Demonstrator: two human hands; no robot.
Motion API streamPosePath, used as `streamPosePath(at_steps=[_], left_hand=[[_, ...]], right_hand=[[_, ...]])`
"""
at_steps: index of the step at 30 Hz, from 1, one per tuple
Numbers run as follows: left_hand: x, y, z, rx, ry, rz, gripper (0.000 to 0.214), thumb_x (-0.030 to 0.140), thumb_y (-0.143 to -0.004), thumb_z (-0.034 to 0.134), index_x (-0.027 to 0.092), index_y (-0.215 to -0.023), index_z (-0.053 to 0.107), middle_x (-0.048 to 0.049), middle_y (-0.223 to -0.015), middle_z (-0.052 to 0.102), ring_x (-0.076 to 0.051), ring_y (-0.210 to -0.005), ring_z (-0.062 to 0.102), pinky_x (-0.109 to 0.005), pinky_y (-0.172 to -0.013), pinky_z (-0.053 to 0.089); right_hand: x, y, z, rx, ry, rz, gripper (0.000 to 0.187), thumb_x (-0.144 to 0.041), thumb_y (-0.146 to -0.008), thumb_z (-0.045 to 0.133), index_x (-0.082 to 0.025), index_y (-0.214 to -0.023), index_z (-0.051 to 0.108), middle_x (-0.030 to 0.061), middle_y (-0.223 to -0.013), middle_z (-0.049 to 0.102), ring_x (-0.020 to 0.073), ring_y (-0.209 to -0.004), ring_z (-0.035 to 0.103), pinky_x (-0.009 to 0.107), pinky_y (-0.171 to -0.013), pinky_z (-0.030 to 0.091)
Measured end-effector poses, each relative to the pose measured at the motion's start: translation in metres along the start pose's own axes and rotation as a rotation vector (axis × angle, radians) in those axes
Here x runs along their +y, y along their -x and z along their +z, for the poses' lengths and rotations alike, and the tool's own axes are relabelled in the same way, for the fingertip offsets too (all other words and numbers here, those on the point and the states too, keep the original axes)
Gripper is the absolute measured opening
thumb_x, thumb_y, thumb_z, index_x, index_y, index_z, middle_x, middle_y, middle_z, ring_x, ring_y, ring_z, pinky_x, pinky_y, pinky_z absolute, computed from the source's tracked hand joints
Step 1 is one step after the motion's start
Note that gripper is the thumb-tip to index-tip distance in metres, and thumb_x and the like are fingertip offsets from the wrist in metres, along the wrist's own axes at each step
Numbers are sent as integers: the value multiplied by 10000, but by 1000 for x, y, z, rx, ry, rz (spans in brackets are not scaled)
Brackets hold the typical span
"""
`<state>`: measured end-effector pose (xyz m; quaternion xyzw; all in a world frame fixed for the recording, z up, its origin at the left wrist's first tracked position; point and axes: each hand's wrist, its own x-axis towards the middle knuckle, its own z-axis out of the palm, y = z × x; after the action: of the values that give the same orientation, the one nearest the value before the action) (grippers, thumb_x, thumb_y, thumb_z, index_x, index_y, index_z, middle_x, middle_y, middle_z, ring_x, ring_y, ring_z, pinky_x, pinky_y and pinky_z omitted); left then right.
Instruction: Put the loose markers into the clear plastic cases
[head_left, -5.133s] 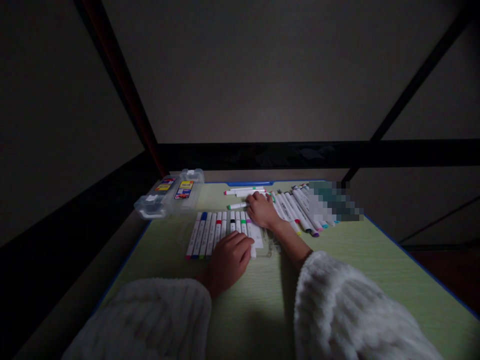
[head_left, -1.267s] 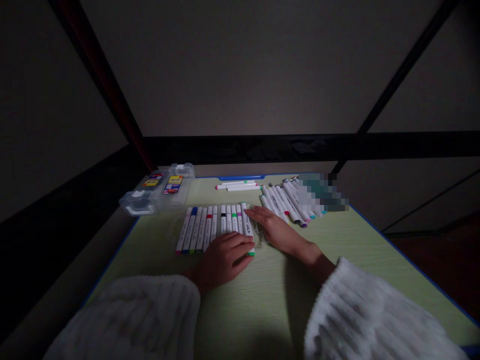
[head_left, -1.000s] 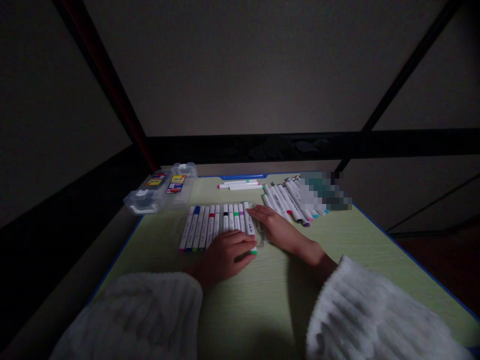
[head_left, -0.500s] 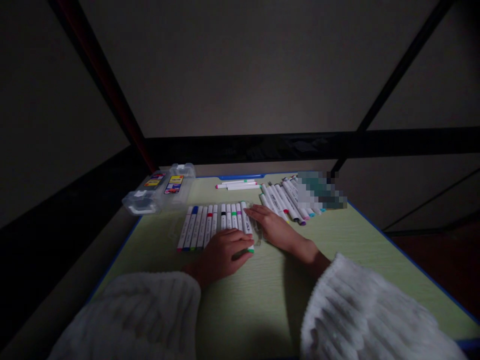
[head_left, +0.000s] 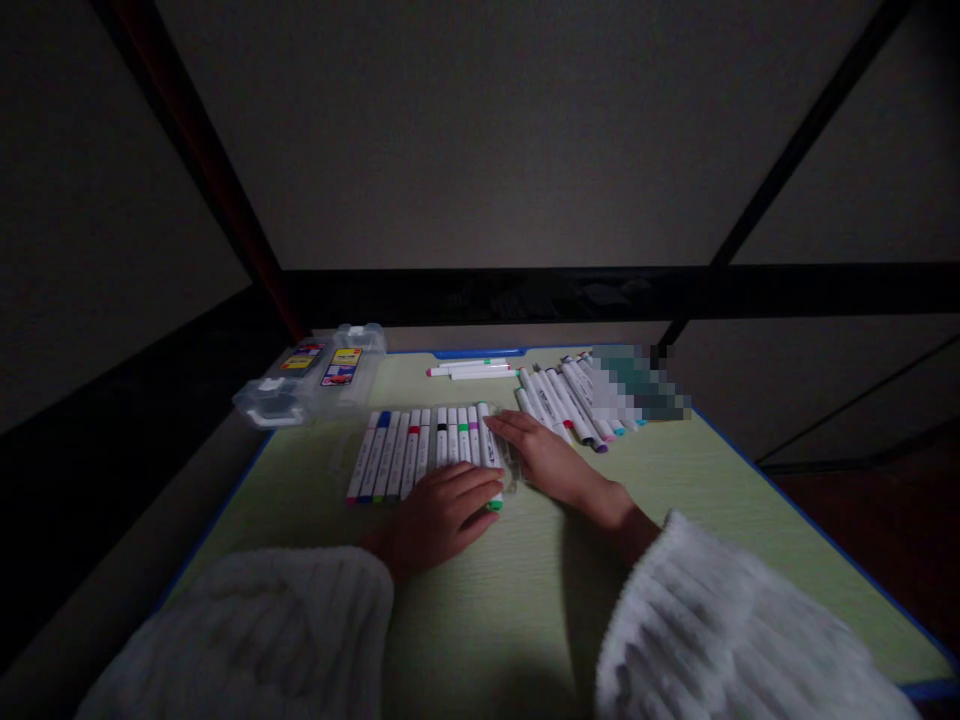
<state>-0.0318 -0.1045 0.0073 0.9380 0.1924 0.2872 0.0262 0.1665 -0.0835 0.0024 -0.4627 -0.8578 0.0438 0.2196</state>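
Note:
A row of white markers (head_left: 394, 455) with coloured bands and ends lies side by side in a clear plastic tray (head_left: 512, 470). The rightmost marker (head_left: 491, 440) has a green lower end. Over the lower part of the row rests my left hand (head_left: 442, 510), its fingers across the markers and its thumb beside that green end; the fingers look closed around this marker, though the contact underneath is hidden. From the right, my right hand (head_left: 551, 455) reaches in with fingers stretched out, their tips touching the upper part of the same marker.
A clear plastic case (head_left: 360, 395) with labels and a handle stands at the back left. Several loose markers (head_left: 559, 405) lie at the right, partly under a pixelated patch. More markers (head_left: 480, 370) lie near the back edge of the pale green table (head_left: 480, 630).
The whole view has shifted slightly left. My left thumb sits a little lower by the marker's green end. My right hand keeps nearly the same place against the marker.

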Motion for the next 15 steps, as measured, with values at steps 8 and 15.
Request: streamPosePath(at_steps=[8,15], left_hand=[[1,-2,-1,-70,-45,36,206,215,-889,449,148,-1045,564,-56,-1065,626,-162,-953,564,-313,-841,476],[-1,0,2,34,-76,73,202,186,-898,426,127,-1031,567,-67,-1041,647,-152,-920,593,-293,-796,492]], right_hand=[[-1,0,-1,-11,-15,37,585,80,-639,344,-76,-1190,462,162,-1189,533,215,-1179,435,387,-986,379],[-4,0,-3,-7,-67,61,491,57,-668,360,-88,-1125,466,158,-1124,543,216,-1078,493,391,-921,421]])
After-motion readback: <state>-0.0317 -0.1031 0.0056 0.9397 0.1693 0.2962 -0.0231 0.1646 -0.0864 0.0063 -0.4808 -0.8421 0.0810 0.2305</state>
